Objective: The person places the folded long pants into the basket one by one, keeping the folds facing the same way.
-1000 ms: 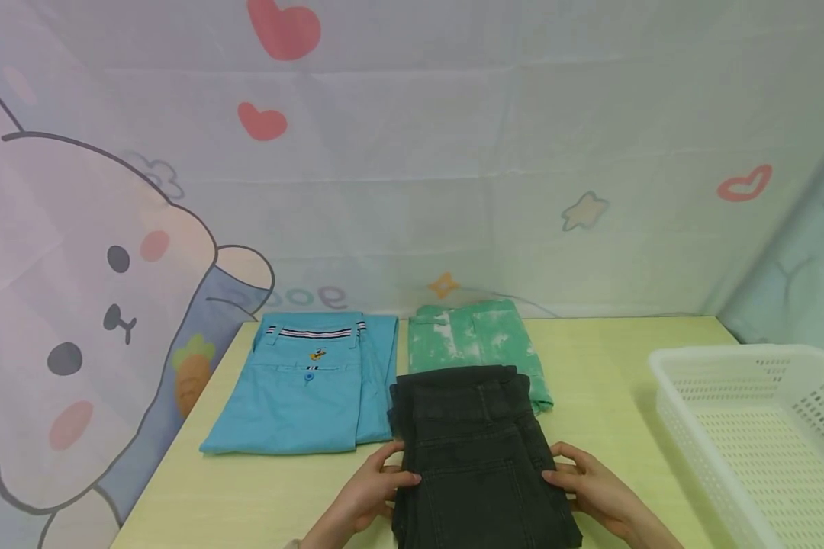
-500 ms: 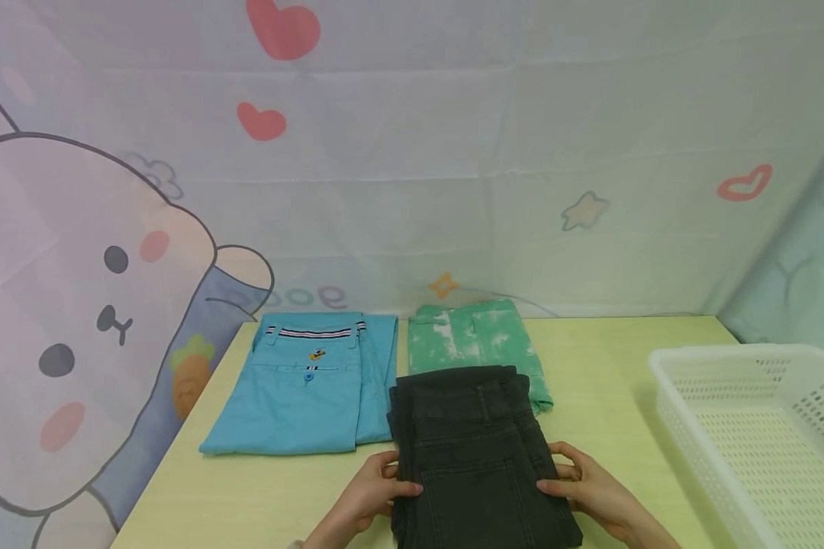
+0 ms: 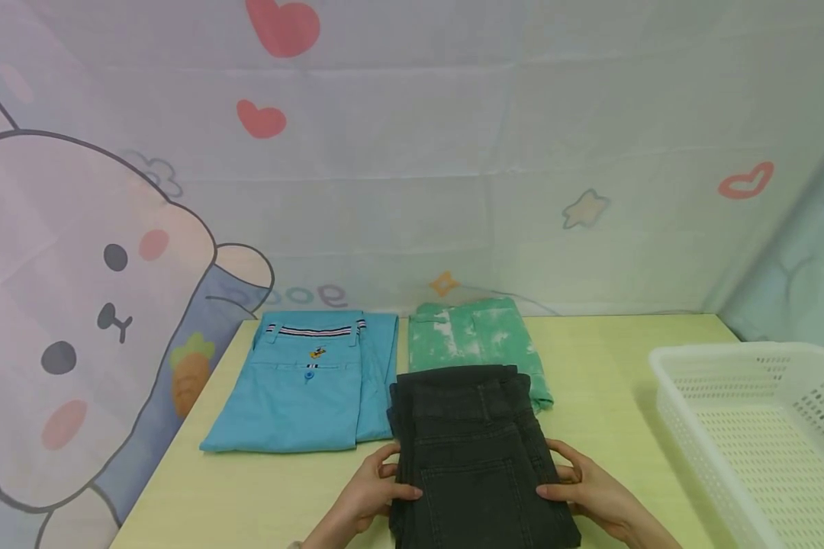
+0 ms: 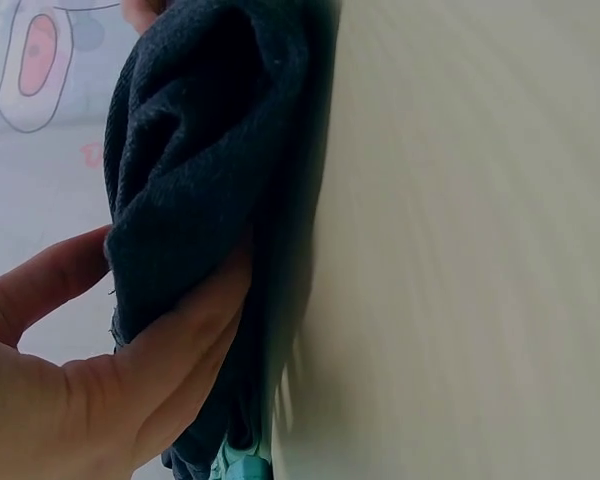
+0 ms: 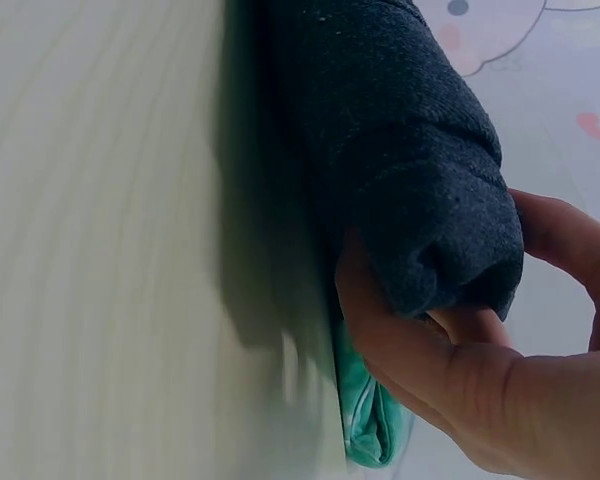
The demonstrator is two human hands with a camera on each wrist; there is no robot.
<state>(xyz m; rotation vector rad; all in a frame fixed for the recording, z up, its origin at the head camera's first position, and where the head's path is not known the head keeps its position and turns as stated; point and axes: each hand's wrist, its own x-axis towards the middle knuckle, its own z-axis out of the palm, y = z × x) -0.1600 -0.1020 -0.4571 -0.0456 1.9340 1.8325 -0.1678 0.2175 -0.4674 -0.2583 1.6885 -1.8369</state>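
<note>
I have my left hand (image 3: 369, 496) and right hand (image 3: 586, 489) clamped on the folded dark jeans (image 3: 477, 450), not yet in the basket (image 3: 666, 381), I judge.

No clearly legible text, brand or number was found in any view. Only partly hidden rounded blue characters, resembling "ooog", were printed on the backdrop cloth (image 3: 412, 191) above the blue trousers (image 3: 302, 381).
</note>
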